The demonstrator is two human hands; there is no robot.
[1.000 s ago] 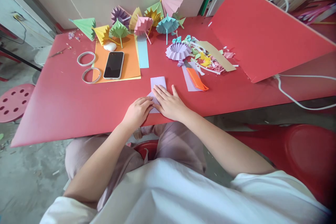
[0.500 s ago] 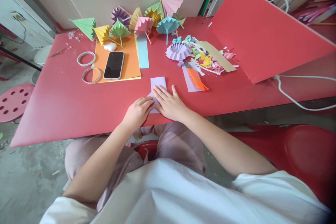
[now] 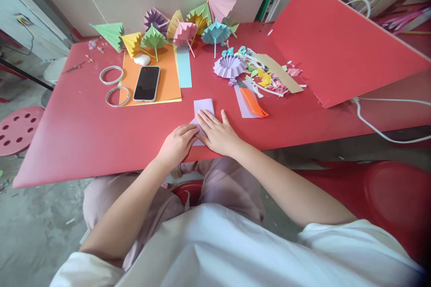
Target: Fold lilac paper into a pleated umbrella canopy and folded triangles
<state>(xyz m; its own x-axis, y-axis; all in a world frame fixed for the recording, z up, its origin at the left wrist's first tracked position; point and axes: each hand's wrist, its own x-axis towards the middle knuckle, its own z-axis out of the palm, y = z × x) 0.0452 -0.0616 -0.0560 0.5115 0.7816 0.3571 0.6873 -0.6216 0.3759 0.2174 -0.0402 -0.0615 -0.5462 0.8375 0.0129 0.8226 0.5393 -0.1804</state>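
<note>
Nothing's really moved since the earlier frame, both hands sit in the same spot at the near edge of the red table (image 3: pixel 84 134). The left hand (image 3: pixel 177 143) has its fingers curled, tips pressing the near corner of the pale lilac paper sheet (image 3: pixel 204 107), and the right hand (image 3: pixel 218 134) lies flat on it, fingers together. I'd say the crease comes out sharp if the flat hand pins the sheet while the fingertips run along the fold. An orange plastic comb (image 3: pixel 252 103) lies just to the right.

Head view, steeply down, near table (image 3: pixel 84 134)
</note>
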